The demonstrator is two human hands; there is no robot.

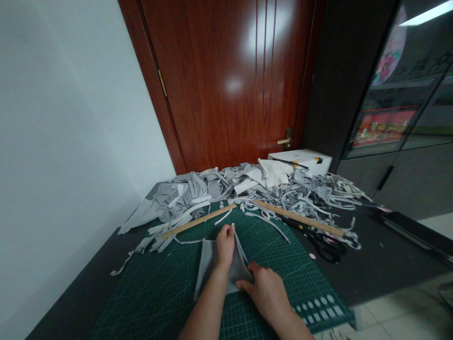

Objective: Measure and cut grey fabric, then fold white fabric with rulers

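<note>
A piece of grey fabric (208, 262) with pale edges lies on the green cutting mat (148, 288). My left hand (225, 243) is closed on its far edge, thumb and fingers pinched together, and the cloth rises a little there. At the near right corner, my right hand (265, 285) grips the fabric's side edge between thumb and fingers. My left forearm hides part of the cloth's middle. Black-handled scissors (323, 243) rest to the right of both hands, partly under a wooden ruler (300, 218).
Heaped grey and white fabric scraps (191, 189) line the table's back. Another wooden strip (200, 221) lies at the left. Behind the heap are a white box (304, 158) and a brown door (219, 85). A dark flat case (417, 231) sits at the right.
</note>
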